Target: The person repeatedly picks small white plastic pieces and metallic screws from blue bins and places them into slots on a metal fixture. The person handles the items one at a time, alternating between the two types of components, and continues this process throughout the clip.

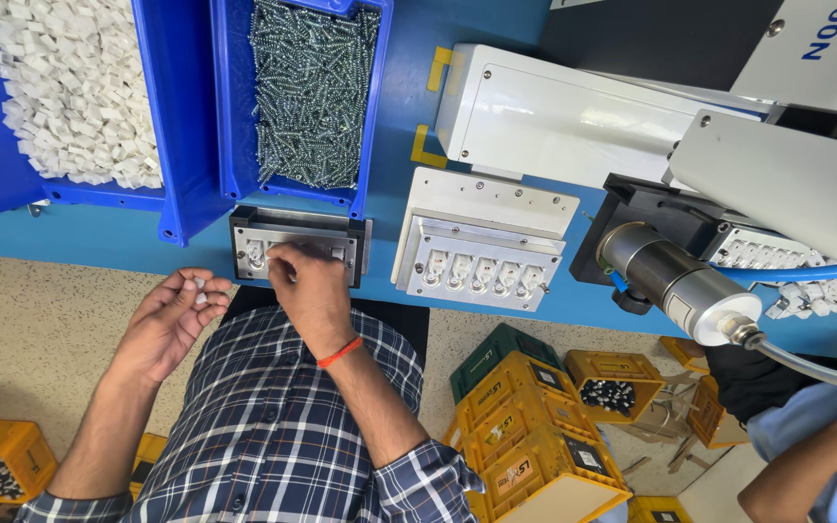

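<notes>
Fingertips of our right hand (307, 281) are pinched together and pressed down onto the small dark fixture (299, 245) at the edge of the blue bench (108, 242). They seem to be seating a small white part in one of its slots, though our knuckles hide the piece itself, so we cannot tell for sure what the pinch has hold of. One slot at the fixture's left end already shows a seated part.

Our left hand (169, 320) waits just off the bench, palm up and loosely cupped, with the thumb and forefinger closed on a small white plastic piece (200, 287).

We judge the step in hand to be loading the fixture slot by slot. The next move calls for lifting the right fingers cleanly away without dragging the part out, then passing the waiting piece across to an open slot.

Behind the fixture sit a blue bin of white pieces (70, 87) and a blue bin of screws (307, 92). A white jig (477, 257) with a filled row lies just to the right.
</notes>
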